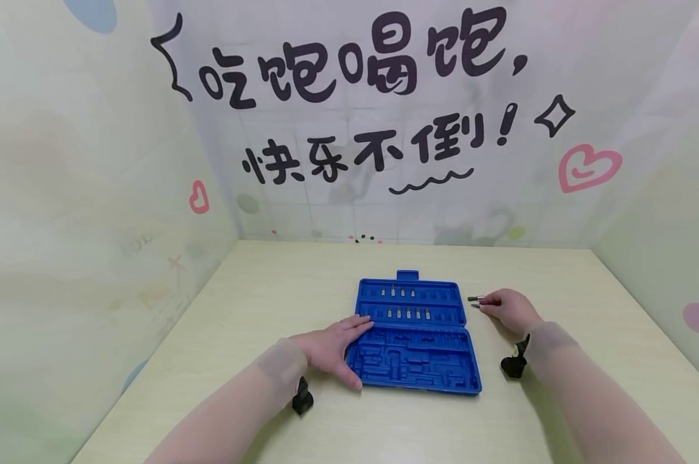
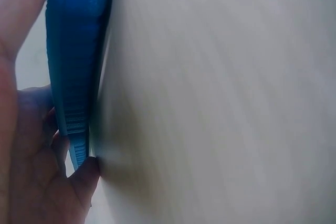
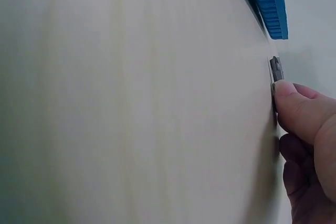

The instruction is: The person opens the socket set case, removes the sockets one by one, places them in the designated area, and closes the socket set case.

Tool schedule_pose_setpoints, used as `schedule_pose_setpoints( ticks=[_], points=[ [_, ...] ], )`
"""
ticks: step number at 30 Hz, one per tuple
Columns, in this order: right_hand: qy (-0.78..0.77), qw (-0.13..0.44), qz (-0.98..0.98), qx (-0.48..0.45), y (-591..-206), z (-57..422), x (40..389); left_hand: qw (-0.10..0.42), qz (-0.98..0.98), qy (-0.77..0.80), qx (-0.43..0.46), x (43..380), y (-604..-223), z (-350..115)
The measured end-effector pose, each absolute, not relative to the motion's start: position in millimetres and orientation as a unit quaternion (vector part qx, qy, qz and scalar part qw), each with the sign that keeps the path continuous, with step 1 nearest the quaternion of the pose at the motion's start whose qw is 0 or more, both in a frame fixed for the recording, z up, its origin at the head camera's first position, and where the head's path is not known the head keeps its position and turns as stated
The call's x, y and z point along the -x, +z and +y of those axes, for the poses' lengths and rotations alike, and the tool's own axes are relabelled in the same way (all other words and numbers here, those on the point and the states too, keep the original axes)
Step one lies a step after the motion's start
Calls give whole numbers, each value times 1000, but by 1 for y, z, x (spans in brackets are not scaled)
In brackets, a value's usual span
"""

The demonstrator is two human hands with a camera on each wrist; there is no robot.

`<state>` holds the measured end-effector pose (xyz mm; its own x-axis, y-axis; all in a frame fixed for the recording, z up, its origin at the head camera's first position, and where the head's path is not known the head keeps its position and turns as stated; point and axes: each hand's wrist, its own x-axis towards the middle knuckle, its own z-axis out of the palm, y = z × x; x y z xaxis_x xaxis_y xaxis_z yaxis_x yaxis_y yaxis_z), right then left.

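A blue plastic bit case (image 1: 413,357) lies unfolded on the table, its hinge running across the middle. Several short metal screwdriver bits (image 1: 408,313) stand in two rows in the far half; the near half shows only moulded recesses. My left hand (image 1: 332,348) rests spread against the case's left side, fingers stretched onto the hinge area and thumb along the near half. Right of the case, my right hand (image 1: 509,308) pinches a screwdriver bit (image 3: 277,67) between thumb and fingers, low over the table. A second, dark-ended bit (image 1: 472,298) lies by the fingertips.
The case's latch tab (image 1: 407,275) sticks out at its far edge. Light wood-look table (image 1: 268,283) surrounds it, and a printed backdrop (image 1: 338,212) rises behind and at both sides. Each wrist carries a small black camera (image 1: 514,365).
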<state>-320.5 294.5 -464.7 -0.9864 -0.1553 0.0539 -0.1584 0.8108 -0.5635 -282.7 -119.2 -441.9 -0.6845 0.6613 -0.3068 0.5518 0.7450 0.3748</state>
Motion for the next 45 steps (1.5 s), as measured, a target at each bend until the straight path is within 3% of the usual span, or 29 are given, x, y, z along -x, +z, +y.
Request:
schedule_pose_setpoints(
  ticks=[29, 45],
  points=[
    [369, -16, -929, -27, -458, 295, 318, 216, 907, 137, -335, 283, -441, -119],
    [532, -39, -846, 11, -424, 224, 324, 222, 906, 141, -332, 282, -440, -119]
  ],
)
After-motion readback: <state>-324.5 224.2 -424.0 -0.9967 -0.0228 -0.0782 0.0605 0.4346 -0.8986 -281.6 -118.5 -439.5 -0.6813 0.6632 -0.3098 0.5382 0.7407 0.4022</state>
